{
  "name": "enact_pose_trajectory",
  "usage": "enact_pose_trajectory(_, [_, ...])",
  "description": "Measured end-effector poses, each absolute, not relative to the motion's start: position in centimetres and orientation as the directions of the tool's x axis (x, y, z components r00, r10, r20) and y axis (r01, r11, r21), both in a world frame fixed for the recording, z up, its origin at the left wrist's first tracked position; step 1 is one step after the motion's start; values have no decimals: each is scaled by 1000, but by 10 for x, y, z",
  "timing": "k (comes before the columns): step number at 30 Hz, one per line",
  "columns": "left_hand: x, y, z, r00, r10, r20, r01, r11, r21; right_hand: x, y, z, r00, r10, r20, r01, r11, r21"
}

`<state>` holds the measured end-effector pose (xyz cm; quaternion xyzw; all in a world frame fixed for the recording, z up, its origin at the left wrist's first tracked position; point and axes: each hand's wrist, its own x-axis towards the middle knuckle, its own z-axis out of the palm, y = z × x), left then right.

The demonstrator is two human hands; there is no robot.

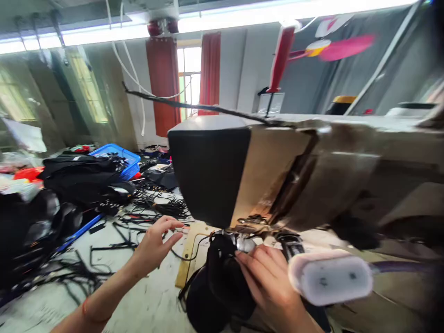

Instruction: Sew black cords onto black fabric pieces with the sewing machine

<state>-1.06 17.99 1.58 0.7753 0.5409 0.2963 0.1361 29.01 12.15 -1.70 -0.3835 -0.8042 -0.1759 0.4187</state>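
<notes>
A sewing machine [210,178] with a dark head end stands in front of me. Under its needle area lies a black fabric piece [229,282], bulky and folded, hanging toward me. My right hand [272,275] is at the right side of this fabric, fingers together and closed on its edge close to the presser foot; the fingertips are partly hidden. My left hand [157,245] is raised to the left of the machine, thumb and fingers apart, holding nothing. It is nearest the yellowish plate [183,266] at the machine's base and a thin black cord.
A whitish lamp or box [335,277] juts out beside my right wrist. Black straps [163,203] are strewn over the table's left side. Farther left are a heap of black bags [79,178] and a blue basket [130,159]. A pink fan [347,48] rises above the machine.
</notes>
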Motion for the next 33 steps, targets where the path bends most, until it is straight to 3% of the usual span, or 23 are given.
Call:
enact_pose_trajectory(4, [-108,167,6,137,986,97,913,-163,374,299,125,-9,-434,511,743,720,691,-55])
enact_pose_trajectory(7, [-149,151,-3,98,993,-66,955,-75,286,309,126,-3,-524,503,688,696,718,6])
enact_pose_trajectory(11, [-144,136,-25,187,966,-180,942,-124,312,314,128,1,-563,428,707,679,728,100])
enact_pose_trajectory(14, [-126,135,-46,179,976,-120,927,-127,352,305,126,8,-491,451,745,665,747,-14])
enact_pose_trajectory(17, [-120,142,-57,124,991,-50,899,-90,428,295,123,17,-468,455,758,643,764,-61])
enact_pose_trajectory(20, [-126,155,-51,106,994,-6,807,-82,584,289,119,24,-487,485,727,635,768,-86])
enact_pose_trajectory(26, [-130,184,-5,-56,997,50,411,-23,911,284,117,25,-444,525,726,594,779,-201])
enact_pose_trajectory(29, [-108,182,17,-99,994,38,239,-13,971,286,118,21,-458,538,708,603,773,-197])
enact_pose_trajectory(33, [-48,160,30,36,999,-20,128,15,992,286,120,13,-416,497,761,649,749,-135])
